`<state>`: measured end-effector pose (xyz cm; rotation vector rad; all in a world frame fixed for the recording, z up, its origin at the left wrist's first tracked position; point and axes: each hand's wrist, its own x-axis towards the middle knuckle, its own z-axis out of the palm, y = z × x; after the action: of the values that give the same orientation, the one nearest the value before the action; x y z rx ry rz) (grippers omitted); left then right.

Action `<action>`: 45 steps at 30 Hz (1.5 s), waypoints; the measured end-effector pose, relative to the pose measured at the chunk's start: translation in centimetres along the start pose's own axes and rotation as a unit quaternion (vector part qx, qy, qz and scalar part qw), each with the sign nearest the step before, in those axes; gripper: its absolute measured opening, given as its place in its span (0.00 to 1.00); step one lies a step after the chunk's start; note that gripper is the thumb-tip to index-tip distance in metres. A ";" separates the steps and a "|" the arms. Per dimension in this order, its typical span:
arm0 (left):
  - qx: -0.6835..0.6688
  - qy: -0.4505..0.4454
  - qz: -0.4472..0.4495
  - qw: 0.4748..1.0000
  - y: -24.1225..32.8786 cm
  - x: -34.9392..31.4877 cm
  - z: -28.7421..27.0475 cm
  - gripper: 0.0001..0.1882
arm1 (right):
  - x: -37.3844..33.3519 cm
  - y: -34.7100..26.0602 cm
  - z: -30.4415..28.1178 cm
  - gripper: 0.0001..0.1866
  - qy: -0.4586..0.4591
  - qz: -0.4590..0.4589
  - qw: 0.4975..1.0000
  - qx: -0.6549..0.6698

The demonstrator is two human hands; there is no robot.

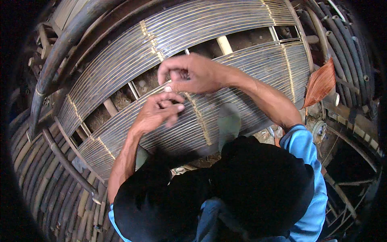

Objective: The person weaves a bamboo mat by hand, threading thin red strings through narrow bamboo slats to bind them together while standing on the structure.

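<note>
Below my hands lies a slatted panel (250,72) of thin, shiny strips tied across with rows of pale binding. My left hand (159,111) is over its upper edge, fingers bent, with the thumb close to the fingertips. Just above and to the right, my right hand (195,74) curls over the same edge, thumb and forefinger drawn close together. The two hands almost touch. Whatever lies between the fingers of either is too small or hidden to make out, and the right fingers are slightly blurred.
A second slatted panel (117,66) lies beyond a gap crossed by a pale bar (224,45). Thick dark poles (66,36) curve along the left. Stacked poles (60,201) fill the lower left, more (342,48) the right. A reddish-brown fibrous piece (321,84) hangs at right.
</note>
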<state>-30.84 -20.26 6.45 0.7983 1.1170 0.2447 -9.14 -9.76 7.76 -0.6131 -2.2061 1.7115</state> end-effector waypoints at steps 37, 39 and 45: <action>0.245 0.304 0.172 0.905 -0.7 15.8 0.0 0.16 | -7.6 7.3 -3.6 0.09 0.216 0.100 0.933 -0.271; 0.322 0.322 0.269 0.849 -0.1 14.4 1.2 0.22 | -10.0 2.0 -5.7 0.12 0.150 0.050 0.978 -0.138; 0.355 0.259 0.407 0.801 0.2 12.3 3.1 0.31 | -17.4 -7.7 -4.8 0.11 0.171 -0.156 0.943 0.240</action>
<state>-22.63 -14.69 -1.49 1.9775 1.3268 0.8332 7.00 -15.87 17.09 -0.3744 -1.4808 1.7232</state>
